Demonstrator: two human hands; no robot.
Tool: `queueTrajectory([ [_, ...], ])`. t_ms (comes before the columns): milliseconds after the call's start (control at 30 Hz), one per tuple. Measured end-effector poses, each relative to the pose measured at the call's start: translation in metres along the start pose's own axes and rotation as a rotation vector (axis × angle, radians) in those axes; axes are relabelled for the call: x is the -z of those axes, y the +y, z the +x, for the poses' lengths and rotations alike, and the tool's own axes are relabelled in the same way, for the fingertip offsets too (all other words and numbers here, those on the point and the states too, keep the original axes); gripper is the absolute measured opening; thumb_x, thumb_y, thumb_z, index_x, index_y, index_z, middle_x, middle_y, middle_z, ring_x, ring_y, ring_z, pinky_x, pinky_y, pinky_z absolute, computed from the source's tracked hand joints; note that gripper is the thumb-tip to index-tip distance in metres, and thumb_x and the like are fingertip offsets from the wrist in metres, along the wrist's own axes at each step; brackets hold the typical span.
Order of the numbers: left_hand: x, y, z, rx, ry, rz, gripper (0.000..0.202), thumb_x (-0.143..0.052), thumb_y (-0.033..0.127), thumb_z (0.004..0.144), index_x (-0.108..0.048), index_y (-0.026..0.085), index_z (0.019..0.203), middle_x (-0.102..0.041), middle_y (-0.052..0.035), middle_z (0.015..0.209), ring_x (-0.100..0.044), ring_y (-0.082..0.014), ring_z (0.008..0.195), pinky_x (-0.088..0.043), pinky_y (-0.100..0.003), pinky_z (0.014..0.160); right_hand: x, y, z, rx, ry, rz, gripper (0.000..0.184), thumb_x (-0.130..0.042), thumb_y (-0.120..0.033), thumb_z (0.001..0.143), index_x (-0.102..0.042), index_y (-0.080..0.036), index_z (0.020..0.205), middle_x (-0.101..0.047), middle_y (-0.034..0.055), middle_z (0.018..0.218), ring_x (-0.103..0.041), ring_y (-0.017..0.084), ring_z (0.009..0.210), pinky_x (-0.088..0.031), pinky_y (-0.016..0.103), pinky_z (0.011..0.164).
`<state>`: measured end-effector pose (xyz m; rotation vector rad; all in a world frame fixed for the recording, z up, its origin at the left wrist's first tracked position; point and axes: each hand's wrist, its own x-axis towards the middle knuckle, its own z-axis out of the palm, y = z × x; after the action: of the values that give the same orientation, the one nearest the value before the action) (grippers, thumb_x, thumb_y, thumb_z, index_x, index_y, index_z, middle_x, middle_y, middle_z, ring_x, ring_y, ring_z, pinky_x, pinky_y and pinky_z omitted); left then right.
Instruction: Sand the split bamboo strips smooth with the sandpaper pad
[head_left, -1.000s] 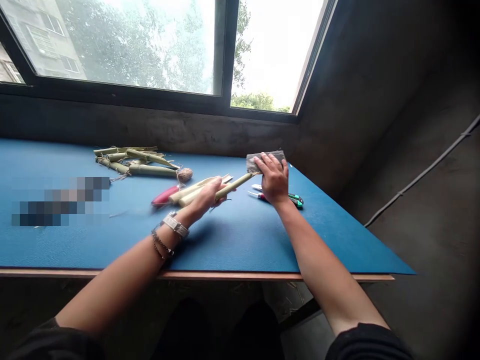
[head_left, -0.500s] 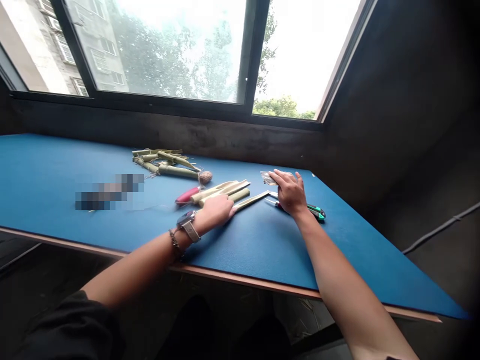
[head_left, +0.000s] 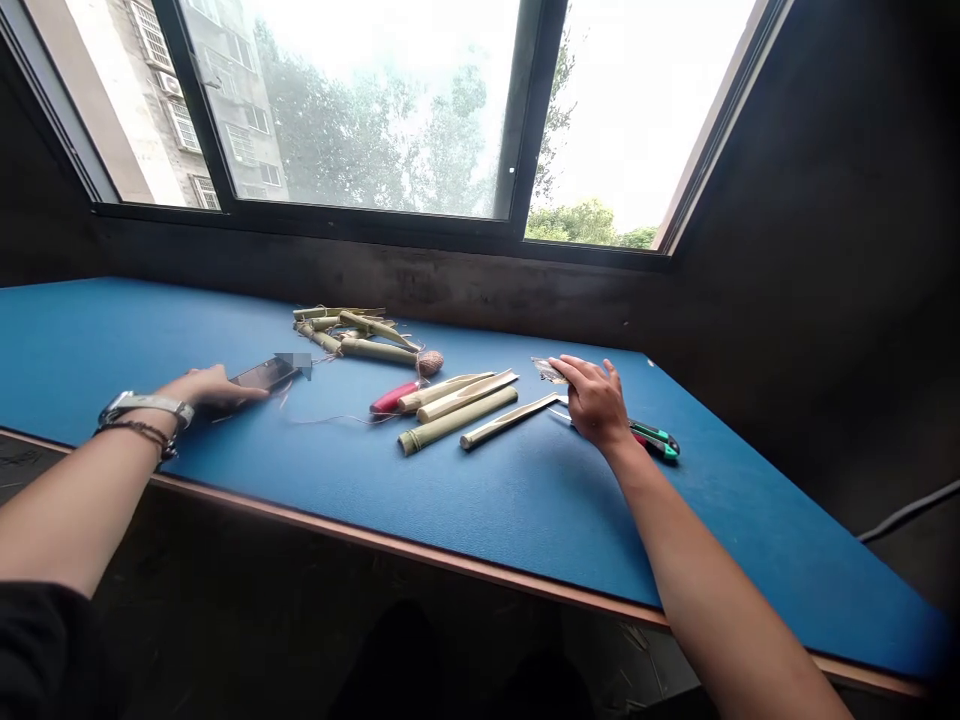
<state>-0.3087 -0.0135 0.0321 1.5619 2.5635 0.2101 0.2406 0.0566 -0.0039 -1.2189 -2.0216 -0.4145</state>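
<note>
At the left of the table, my left hand (head_left: pixel 206 388) is closed around the near end of a dark, flat phone (head_left: pixel 262 374), partly blurred out. My right hand (head_left: pixel 598 400) pinches a small, crinkled clear plastic packet (head_left: pixel 547 371) between thumb and fingers. Under and beside that hand lies a green-and-black utility knife (head_left: pixel 658 441), with a thin metal tool tip (head_left: pixel 559 414) showing next to it. A split bamboo piece (head_left: pixel 510 421) reaches toward my right hand. Between the hands lie a whole bamboo tube (head_left: pixel 457 422) and carved bamboo pieces (head_left: pixel 465 396).
A red-handled object (head_left: pixel 394 398) lies left of the bamboo. Behind are a ball of twine (head_left: pixel 429 363) and a tied bamboo bundle (head_left: pixel 375 350). Loose thread trails across the blue table (head_left: pixel 360 480). A window (head_left: pixel 375 110) and dark wall border the back.
My left hand has left the bamboo pieces and moved left to the phone, closing on it. My right hand stays in place with the packet. The view has shifted slightly left.
</note>
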Motion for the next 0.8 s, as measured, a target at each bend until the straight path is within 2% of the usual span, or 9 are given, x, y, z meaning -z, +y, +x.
queueTrajectory([
  [67, 0.000, 0.001, 0.005, 0.053, -0.036, 0.057, 0.098, -0.060, 0.078, 0.046, -0.056, -0.004, 0.099, -0.060, -0.0301, 0.101, -0.056, -0.0386, 0.092, -0.044, -0.042, 0.076, 0.001, 0.000, 0.000, -0.017, 0.002, 0.004, 0.045, -0.030, -0.013, 0.088, -0.054, -0.025, 0.123, -0.056, 0.0046, 0.125, -0.049, 0.021, 0.115, -0.021, 0.052, 0.106],
  [167, 0.002, 0.009, -0.001, 0.054, 0.013, 0.165, 0.108, -0.053, 0.083, 0.048, -0.051, -0.004, 0.112, -0.054, -0.0330, 0.111, -0.050, -0.0459, 0.103, -0.038, -0.052, 0.085, 0.001, 0.002, 0.000, -0.025, -0.002, 0.000, 0.045, -0.029, -0.013, 0.088, -0.054, -0.025, 0.123, -0.056, 0.0044, 0.125, -0.049, 0.021, 0.116, -0.022, 0.052, 0.106],
  [233, 0.004, 0.014, -0.010, 0.005, 0.079, 0.233, 0.107, -0.051, 0.083, 0.052, -0.047, -0.002, 0.118, -0.051, -0.0331, 0.115, -0.045, -0.0489, 0.108, -0.034, -0.056, 0.089, 0.000, 0.002, 0.000, -0.022, -0.010, -0.004, 0.045, -0.029, -0.013, 0.087, -0.054, -0.025, 0.123, -0.056, 0.0045, 0.125, -0.049, 0.021, 0.116, -0.022, 0.052, 0.106],
  [367, 0.009, 0.015, -0.025, -0.148, 0.120, 0.270, 0.090, -0.036, 0.079, 0.068, -0.044, 0.008, 0.123, -0.049, -0.0257, 0.117, -0.051, -0.0422, 0.105, -0.040, -0.049, 0.085, -0.002, 0.002, 0.001, -0.016, -0.011, -0.006, 0.045, -0.030, -0.012, 0.086, -0.055, -0.024, 0.122, -0.056, 0.0047, 0.124, -0.050, 0.021, 0.114, -0.023, 0.052, 0.106],
  [433, 0.014, 0.014, -0.027, -0.226, 0.065, 0.218, 0.080, -0.034, 0.074, 0.074, -0.046, 0.010, 0.121, -0.053, -0.0216, 0.112, -0.054, -0.0374, 0.101, -0.042, -0.044, 0.084, -0.002, 0.001, 0.001, -0.007, -0.013, -0.003, 0.045, -0.030, -0.012, 0.086, -0.056, -0.024, 0.120, -0.057, 0.0048, 0.123, -0.051, 0.022, 0.113, -0.023, 0.052, 0.106],
  [533, 0.021, 0.010, -0.024, -0.274, -0.066, 0.135, 0.069, -0.050, 0.062, 0.074, -0.045, 0.013, 0.121, -0.058, -0.0159, 0.109, -0.057, -0.0315, 0.098, -0.046, -0.036, 0.079, -0.003, 0.001, 0.001, 0.005, -0.018, -0.002, 0.045, -0.030, -0.012, 0.086, -0.056, -0.024, 0.120, -0.057, 0.0052, 0.122, -0.051, 0.022, 0.112, -0.024, 0.053, 0.105],
  [600, 0.024, 0.008, -0.022, -0.215, -0.157, 0.098, 0.071, -0.058, 0.054, 0.071, -0.038, 0.013, 0.125, -0.063, -0.0133, 0.098, -0.063, -0.0286, 0.085, -0.049, -0.032, 0.068, -0.003, 0.001, 0.000, 0.005, -0.016, 0.001, 0.044, -0.030, -0.012, 0.086, -0.056, -0.024, 0.120, -0.056, 0.0056, 0.123, -0.051, 0.022, 0.112, -0.024, 0.053, 0.105],
  [700, 0.025, 0.005, -0.023, -0.122, -0.272, 0.023, 0.070, -0.058, 0.043, 0.074, -0.028, 0.013, 0.130, -0.066, -0.0084, 0.082, -0.066, -0.0231, 0.064, -0.050, -0.028, 0.053, -0.003, 0.003, 0.000, 0.000, -0.009, 0.010, 0.044, -0.030, -0.013, 0.086, -0.056, -0.023, 0.121, -0.056, 0.0062, 0.123, -0.051, 0.022, 0.113, -0.024, 0.053, 0.105],
  [800, 0.024, 0.002, -0.022, -0.100, -0.301, -0.050, 0.066, -0.058, 0.036, 0.075, -0.027, 0.015, 0.129, -0.066, -0.0047, 0.077, -0.067, -0.0196, 0.061, -0.050, -0.023, 0.050, -0.003, 0.002, 0.000, -0.001, -0.004, 0.020, 0.044, -0.030, -0.013, 0.086, -0.056, -0.022, 0.120, -0.057, 0.0069, 0.122, -0.051, 0.023, 0.113, -0.025, 0.053, 0.104],
])
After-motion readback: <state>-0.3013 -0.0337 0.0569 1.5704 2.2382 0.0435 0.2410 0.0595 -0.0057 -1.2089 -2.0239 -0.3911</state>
